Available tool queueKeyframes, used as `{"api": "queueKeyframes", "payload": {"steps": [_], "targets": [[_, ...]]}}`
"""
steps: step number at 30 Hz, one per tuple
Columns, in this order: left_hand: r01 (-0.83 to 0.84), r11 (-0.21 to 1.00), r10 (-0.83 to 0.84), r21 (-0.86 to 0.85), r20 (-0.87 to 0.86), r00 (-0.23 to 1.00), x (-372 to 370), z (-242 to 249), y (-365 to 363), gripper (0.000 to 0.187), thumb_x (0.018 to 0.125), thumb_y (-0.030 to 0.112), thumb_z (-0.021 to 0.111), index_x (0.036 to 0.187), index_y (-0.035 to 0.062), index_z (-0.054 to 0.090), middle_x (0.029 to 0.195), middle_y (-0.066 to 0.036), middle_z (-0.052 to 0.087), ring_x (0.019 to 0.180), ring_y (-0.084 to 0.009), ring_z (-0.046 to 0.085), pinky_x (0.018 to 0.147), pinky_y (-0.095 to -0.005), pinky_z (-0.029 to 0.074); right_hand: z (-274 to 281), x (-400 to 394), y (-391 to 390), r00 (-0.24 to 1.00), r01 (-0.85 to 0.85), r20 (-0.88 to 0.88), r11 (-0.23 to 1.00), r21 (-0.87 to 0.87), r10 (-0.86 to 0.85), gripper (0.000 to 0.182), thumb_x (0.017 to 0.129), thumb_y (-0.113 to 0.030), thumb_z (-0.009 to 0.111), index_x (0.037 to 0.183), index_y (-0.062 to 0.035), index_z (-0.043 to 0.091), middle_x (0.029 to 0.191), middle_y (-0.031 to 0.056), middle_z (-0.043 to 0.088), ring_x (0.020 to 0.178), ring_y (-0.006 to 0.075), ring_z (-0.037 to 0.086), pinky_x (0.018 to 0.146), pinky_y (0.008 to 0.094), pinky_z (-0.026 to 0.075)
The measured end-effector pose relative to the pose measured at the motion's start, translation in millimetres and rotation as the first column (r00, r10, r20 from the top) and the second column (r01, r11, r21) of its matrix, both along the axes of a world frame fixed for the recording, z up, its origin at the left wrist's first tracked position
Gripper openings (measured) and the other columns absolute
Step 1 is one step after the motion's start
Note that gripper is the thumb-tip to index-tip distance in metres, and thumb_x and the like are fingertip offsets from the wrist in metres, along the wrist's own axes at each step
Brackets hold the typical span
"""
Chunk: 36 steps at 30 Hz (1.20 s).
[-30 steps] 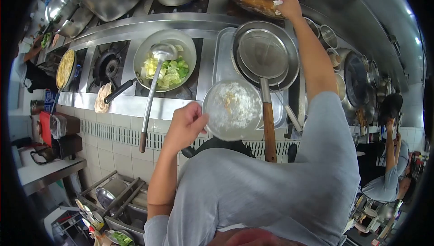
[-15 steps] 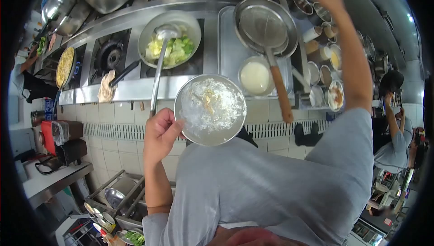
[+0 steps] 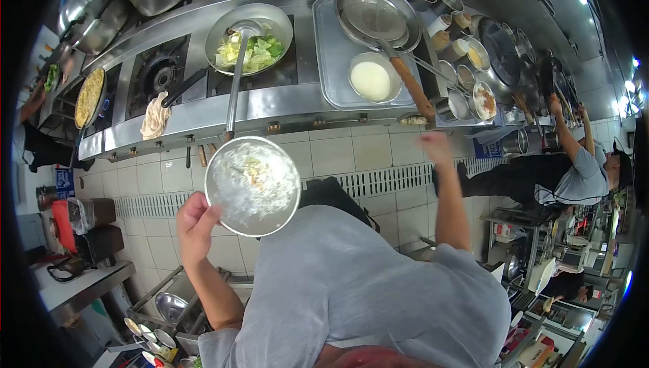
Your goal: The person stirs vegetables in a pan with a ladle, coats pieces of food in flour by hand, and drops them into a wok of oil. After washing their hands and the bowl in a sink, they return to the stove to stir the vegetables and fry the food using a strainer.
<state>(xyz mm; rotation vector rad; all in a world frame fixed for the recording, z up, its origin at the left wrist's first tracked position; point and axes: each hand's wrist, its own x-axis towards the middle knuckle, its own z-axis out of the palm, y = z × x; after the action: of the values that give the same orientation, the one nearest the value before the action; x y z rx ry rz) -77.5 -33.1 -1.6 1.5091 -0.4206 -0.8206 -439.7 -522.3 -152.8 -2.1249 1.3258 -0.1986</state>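
My left hand [image 3: 197, 224] grips the rim of a round metal bowl [image 3: 252, 186] dusted inside with white powder and some yellowish bits. Blurred by motion, my right hand [image 3: 436, 147] is just below the wooden handle [image 3: 409, 87] of a strainer; its fingers are hard to make out. A pan of chopped greens [image 3: 260, 53] sits on the stove beyond the bowl, with a metal ladle [image 3: 238, 80] resting in it. On a metal tray [image 3: 330, 63], a bowl of white liquid [image 3: 370, 78] stands below the strainer.
At the left are an empty burner [image 3: 163, 76], a cloth [image 3: 155, 116] on a pan handle and a yellow-filled pan [image 3: 90, 99]. Seasoning containers [image 3: 466, 77] stand at the right. A co-worker [image 3: 581, 172] is farther right; another person is at the far left.
My right hand has come down from the far top right to near the stove's front edge. My left hand and its bowl have shifted left, and the view has turned slightly.
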Motion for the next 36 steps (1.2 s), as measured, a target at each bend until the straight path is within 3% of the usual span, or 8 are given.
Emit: {"api": "queueKeyframes", "payload": {"steps": [1,2,4,16,24,29,33,36], "targets": [[-0.022,1.000,0.022,0.014,0.001,1.000,-0.5,-2.5,7.9,0.012,0.091,0.010,0.062,0.083,0.0041,0.055,0.076,-0.001,0.061,0.068,-0.0068,0.054,0.062,-0.0230,0.046,-29.8,15.8,4.9,0.988,-0.156,0.047,0.969,0.191,0.150,0.028,0.074,-0.025,0.078,0.088,-0.0005,0.075,0.080,0.0114,0.070,0.075,0.0200,0.064,0.074,0.0348,0.051],[-0.052,0.998,0.052,0.026,0.006,0.999,-2.1,-3.3,12.9,0.012,0.091,0.010,0.062,0.083,0.0048,0.055,0.076,0.000,0.060,0.068,-0.0062,0.052,0.062,-0.0224,0.044,-76.7,28.2,0.4,0.987,-0.162,0.049,0.948,0.273,0.154,0.033,0.072,-0.029,0.080,0.088,-0.0007,0.075,0.070,0.0057,0.065,0.062,0.0180,0.059,0.056,0.0338,0.047],[-0.118,0.992,0.117,0.039,0.033,0.993,-9.4,0.9,18.5,0.010,0.089,0.011,0.062,0.082,0.0060,0.056,0.075,0.002,0.059,0.066,-0.0050,0.048,0.061,-0.0215,0.038,-116.0,70.2,0.1,0.983,-0.007,-0.159,0.888,0.460,0.090,0.041,0.068,-0.036,0.084,0.083,0.0003,0.074,0.065,0.0060,0.060,0.054,0.0161,0.053,0.045,0.0334,0.040],[-0.431,0.902,0.431,0.017,-0.058,0.900,-71.1,-6.2,38.0,0.011,0.085,0.012,0.066,0.080,0.0081,0.056,0.073,0.005,0.058,0.062,-0.0030,0.042,0.058,-0.0204,0.031,-224.8,144.1,-56.2,0.982,0.129,-0.190,0.659,0.741,0.021,0.054,0.071,-0.055,0.083,0.075,-0.0079,0.057,0.059,0.0007,0.046,0.046,0.0123,0.038,0.042,0.0321,0.028],[-0.492,0.870,0.493,0.038,-0.092,0.865,-83.4,-9.3,37.3,0.010,0.084,0.011,0.065,0.080,0.0076,0.057,0.072,0.003,0.059,0.060,-0.0039,0.046,0.055,-0.0203,0.034,-213.4,149.4,-53.4,0.970,0.097,-0.238,0.816,0.570,0.050,0.052,0.076,-0.055,0.079,0.079,-0.0053,0.065,0.063,0.0041,0.057,0.047,0.0146,0.048,0.042,0.0329,0.038],[-0.422,0.907,0.418,0.009,-0.148,0.896,-72.1,-8.5,29.4,0.009,0.084,0.010,0.063,0.087,0.0029,0.060,0.082,-0.001,0.065,0.070,-0.0070,0.054,0.066,-0.0215,0.042,-319.3,137.6,-73.0,0.995,-0.063,-0.055,0.974,0.216,0.077,0.059,0.072,-0.054,0.080,0.093,0.0002,0.069,0.079,0.0088,0.067,0.065,0.0206,0.063,0.059,0.0353,0.052],[-0.423,0.906,0.419,-0.018,-0.115,0.901,-64.1,-6.7,12.4,0.008,0.084,0.009,0.065,0.081,0.0071,0.058,0.075,0.004,0.059,0.062,-0.0035,0.046,0.056,-0.0200,0.034,-253.7,151.8,-65.6,0.931,-0.076,-0.307,0.930,0.360,0.195,0.073,0.068,-0.052,0.084,0.112,0.0039,0.066,0.102,0.0175,0.070,0.082,0.0263,0.069,0.070,0.0365,0.056],[-0.407,0.913,0.405,-0.009,-0.089,0.910,-60.0,-6.6,12.9,0.007,0.084,0.009,0.064,0.082,0.0068,0.058,0.074,0.004,0.059,0.062,-0.0036,0.046,0.056,-0.0203,0.033,-231.0,150.3,-52.7,0.954,-0.078,-0.267,0.970,0.229,0.139,0.086,0.064,-0.052,0.086,0.120,0.0081,0.061,0.110,0.0229,0.068,0.087,0.0304,0.070,0.074,0.0372,0.056]]}}
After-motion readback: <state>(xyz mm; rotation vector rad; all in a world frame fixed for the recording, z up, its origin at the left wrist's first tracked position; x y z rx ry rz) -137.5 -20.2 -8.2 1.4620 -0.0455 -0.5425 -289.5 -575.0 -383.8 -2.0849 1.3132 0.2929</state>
